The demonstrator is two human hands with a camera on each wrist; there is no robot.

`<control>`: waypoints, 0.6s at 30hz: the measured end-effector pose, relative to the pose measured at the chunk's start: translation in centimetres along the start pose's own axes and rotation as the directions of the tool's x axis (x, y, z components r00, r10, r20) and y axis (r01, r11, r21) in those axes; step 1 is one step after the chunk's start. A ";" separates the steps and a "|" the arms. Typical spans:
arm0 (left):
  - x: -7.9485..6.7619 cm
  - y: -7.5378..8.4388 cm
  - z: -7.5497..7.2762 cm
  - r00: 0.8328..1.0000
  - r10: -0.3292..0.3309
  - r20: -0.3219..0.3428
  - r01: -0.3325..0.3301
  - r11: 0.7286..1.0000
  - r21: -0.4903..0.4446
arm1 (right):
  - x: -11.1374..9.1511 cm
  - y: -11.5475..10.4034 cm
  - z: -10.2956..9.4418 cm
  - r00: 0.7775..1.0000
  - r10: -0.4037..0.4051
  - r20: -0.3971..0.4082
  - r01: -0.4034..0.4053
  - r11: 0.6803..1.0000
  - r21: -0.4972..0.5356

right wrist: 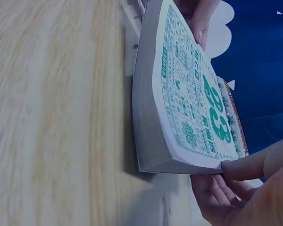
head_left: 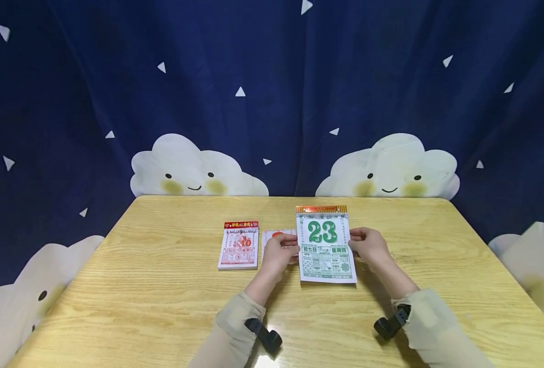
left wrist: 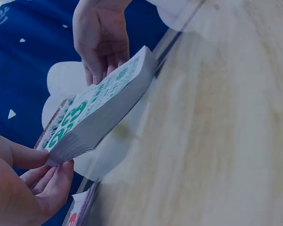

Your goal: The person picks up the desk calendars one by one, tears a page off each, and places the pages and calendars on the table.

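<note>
Thick white green-printed paper calendar [head_left: 327,245], held above the light wooden table [head_left: 143,296] toward its far edge
Left hand [head_left: 277,254] and right hand [head_left: 372,245] pinch its opposite sides; a red-topped white paper calendar [head_left: 238,250] lies nearer the left edge

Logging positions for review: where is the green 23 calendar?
In the head view, the green 23 calendar is right of centre, held between the left hand and right hand, right of the red 10 calendar.
</note>
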State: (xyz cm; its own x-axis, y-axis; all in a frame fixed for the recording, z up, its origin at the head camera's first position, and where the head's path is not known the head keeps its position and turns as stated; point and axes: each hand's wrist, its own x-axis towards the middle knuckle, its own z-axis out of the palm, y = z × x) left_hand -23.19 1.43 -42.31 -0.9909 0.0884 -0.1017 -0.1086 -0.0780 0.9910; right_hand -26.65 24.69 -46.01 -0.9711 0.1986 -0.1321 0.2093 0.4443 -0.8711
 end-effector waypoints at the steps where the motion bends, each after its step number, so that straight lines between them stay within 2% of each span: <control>1: 0.0 0.0 -0.2 1.000 -0.001 0.002 0.001 1.000 -0.004 | -0.2 -0.3 0.0 1.000 -0.003 -0.002 0.003 1.000 0.004; 3: 0.0 0.2 -0.5 1.000 -0.004 0.010 0.004 1.000 -0.020 | -0.6 -0.9 0.2 1.000 0.001 -0.028 -0.001 1.000 0.004; 10: -0.1 1.4 -1.7 0.996 -0.054 0.070 0.058 0.997 -0.046 | -5.0 -6.6 -0.6 0.999 -0.022 0.033 0.019 0.996 0.083; 14: 0.0 1.6 -2.6 0.990 -0.065 0.128 0.071 0.997 -0.043 | -5.8 -7.9 -0.7 0.996 -0.035 0.078 0.026 0.994 0.108; 18: 0.4 1.6 -3.7 0.984 -0.044 0.170 0.050 0.998 -0.030 | -5.9 -8.5 -0.3 0.994 -0.022 0.107 0.007 0.990 0.141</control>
State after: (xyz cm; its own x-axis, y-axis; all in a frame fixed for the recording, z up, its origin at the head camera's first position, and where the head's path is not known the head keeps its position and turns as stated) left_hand -24.04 -2.29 -41.03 -0.9571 0.2595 -0.1290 -0.1604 -0.1037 0.9816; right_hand -22.71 20.02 -37.69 -0.9822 0.0942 -0.1624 0.1843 0.3182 -0.9299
